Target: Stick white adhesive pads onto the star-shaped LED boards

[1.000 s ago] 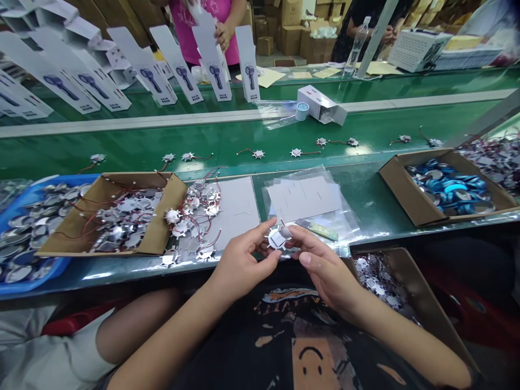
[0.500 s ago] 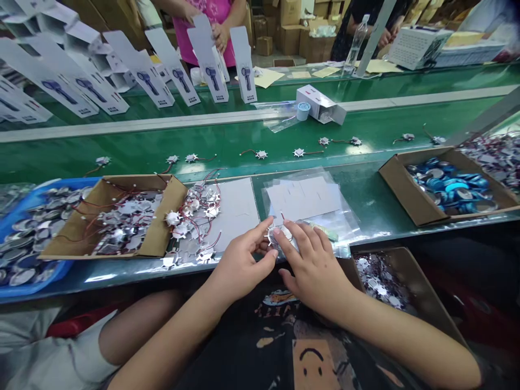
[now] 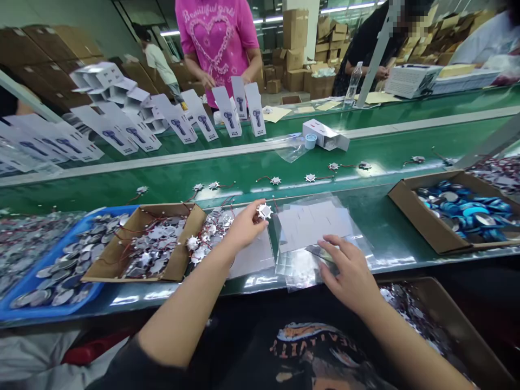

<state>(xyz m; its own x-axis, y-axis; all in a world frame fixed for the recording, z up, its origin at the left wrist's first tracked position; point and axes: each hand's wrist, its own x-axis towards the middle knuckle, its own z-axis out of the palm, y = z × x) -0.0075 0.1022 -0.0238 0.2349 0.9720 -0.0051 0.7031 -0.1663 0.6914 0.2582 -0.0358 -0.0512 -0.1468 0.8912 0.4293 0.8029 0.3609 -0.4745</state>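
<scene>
My left hand [image 3: 242,230] is closed on a star-shaped metal part [image 3: 264,211], pinched by its edge above the bench. A red wire rises beside the part. My right hand [image 3: 350,273] holds nothing; its fingers are apart over the clear plastic bags [image 3: 298,268] and the edge of the white card sheets [image 3: 311,223]. Beyond my left wrist, a loose pile of similar star-shaped parts with wires [image 3: 213,226] lies next to an open cardboard box [image 3: 197,222] full of more of them.
A blue tray [image 3: 92,304] of round metal discs stands at the left. Blue-rimmed discs [image 3: 473,208] fill a cardboard box at the right. Several star-shaped parts [image 3: 275,180] lie along the green conveyor [image 3: 239,189]. Behind stand white printed boxes [image 3: 233,114] and a person in a pink shirt [image 3: 217,38].
My left hand has lifted the star-shaped part up and away from me. My right hand has come off it and moved right. The camera view has tilted upward.
</scene>
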